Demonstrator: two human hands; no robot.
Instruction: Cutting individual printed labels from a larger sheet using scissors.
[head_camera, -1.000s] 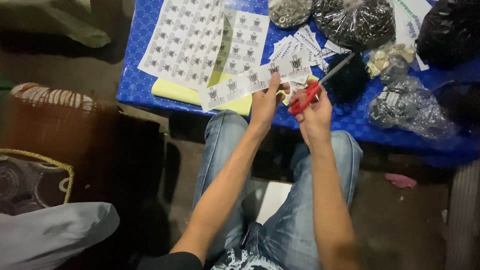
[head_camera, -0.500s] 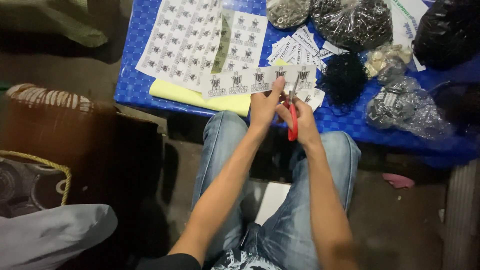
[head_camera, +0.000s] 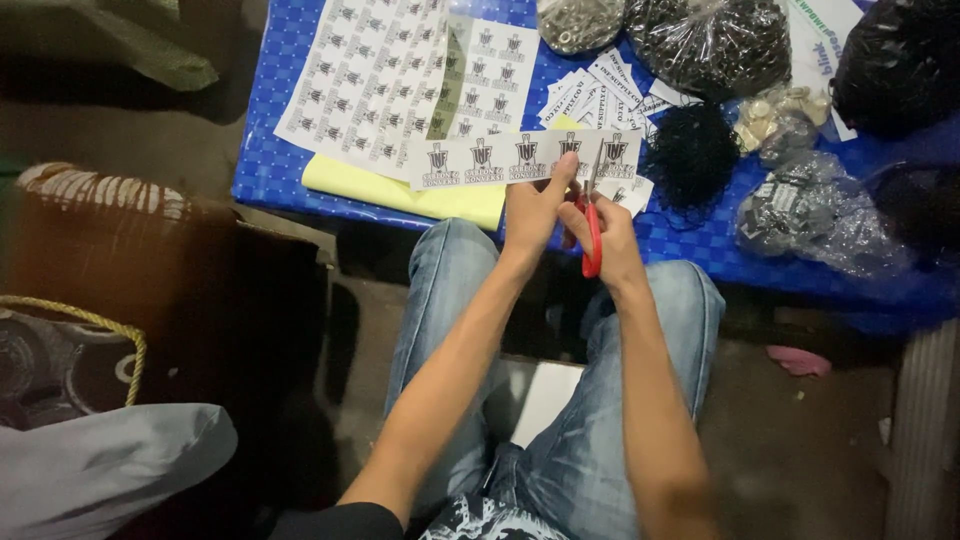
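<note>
A strip of labels (head_camera: 520, 158) was pinched near its right end by the left hand (head_camera: 535, 205), its long axis running left to right above the near edge of the blue table (head_camera: 700, 245). Red scissors (head_camera: 592, 225) were gripped by the right hand (head_camera: 612, 240), just right of that pinch, blades pointing away across the strip, beside cut labels (head_camera: 600, 95).

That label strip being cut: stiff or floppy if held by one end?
Likely floppy: the paper strip looks thin, and the left hand pinches it right beside the scissors in the right hand. Probably very light, since its free end stays nearly level. Apt to tear or crease if tugged.
</note>
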